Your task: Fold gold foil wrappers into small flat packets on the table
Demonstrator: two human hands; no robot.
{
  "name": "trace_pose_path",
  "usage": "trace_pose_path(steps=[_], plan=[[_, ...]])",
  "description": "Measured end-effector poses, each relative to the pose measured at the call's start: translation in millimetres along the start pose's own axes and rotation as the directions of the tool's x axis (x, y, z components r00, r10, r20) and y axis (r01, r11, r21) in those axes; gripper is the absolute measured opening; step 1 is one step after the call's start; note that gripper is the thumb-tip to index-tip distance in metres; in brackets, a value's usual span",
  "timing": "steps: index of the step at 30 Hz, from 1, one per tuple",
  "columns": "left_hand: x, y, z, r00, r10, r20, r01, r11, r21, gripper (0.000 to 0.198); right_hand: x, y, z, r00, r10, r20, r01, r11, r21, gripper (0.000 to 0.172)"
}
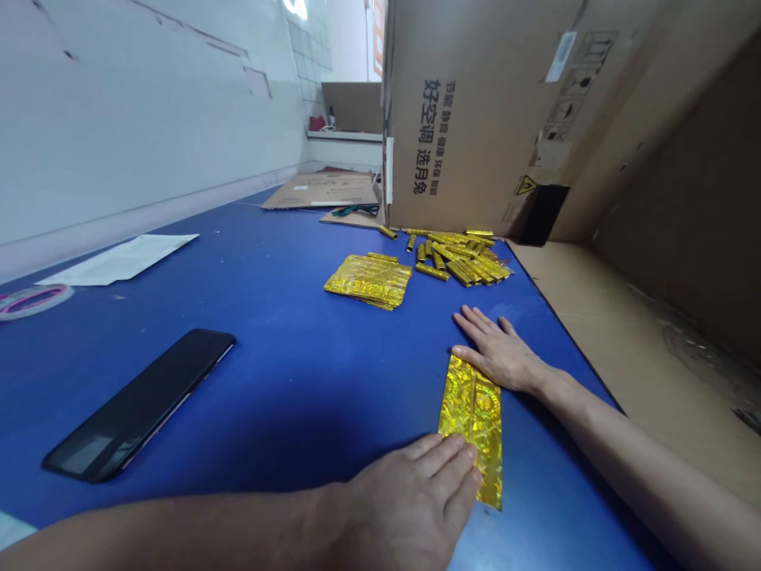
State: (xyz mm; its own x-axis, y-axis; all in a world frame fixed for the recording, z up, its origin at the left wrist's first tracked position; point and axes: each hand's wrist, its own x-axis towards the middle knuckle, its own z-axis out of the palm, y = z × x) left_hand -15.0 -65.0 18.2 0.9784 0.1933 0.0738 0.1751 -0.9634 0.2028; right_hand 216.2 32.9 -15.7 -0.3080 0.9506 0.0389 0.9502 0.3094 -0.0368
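Note:
A folded strip of gold holographic foil [472,424] lies lengthwise on the blue table [285,317]. My left hand [410,496] rests flat with its fingertips over the strip's lower left edge. My right hand [496,349] lies palm down, fingers spread, its thumb side touching the strip's top end. Neither hand grips the foil. Farther off stand a stack of flat gold foil packets [369,281] and a loose pile of rolled gold foil sticks [460,258], both beyond my hands.
A black phone [139,404] lies face up at the table's left, with a white paper sheet [119,259] and a tape roll [32,301] beyond it. A large cardboard box [476,111] stands at the far edge. A cardboard sheet [630,333] lies right of the table.

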Motion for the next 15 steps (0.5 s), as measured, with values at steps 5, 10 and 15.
trace_pose_path(steps=[5, 10, 15], plan=[[-0.5, 0.9, 5.2, 0.999, -0.039, -0.028, 0.038, 0.999, -0.027, 0.042, -29.0, -27.8, -28.2, 0.987, -0.028, -0.155, 0.044, 0.994, 0.102, 0.061], [4.7, -0.1, 2.2, 0.997, -0.054, -0.048, 0.049, 0.994, -0.101, 0.042, -76.5, -77.3, -47.3, 0.883, -0.436, 0.175, 0.315, 0.826, 0.468, 0.067], [4.8, -0.8, 4.1, 0.998, -0.056, -0.012, 0.055, 0.994, -0.096, 0.041, -69.7, -73.3, -33.5, 0.893, -0.409, 0.188, 0.243, 0.79, 0.563, 0.062]])
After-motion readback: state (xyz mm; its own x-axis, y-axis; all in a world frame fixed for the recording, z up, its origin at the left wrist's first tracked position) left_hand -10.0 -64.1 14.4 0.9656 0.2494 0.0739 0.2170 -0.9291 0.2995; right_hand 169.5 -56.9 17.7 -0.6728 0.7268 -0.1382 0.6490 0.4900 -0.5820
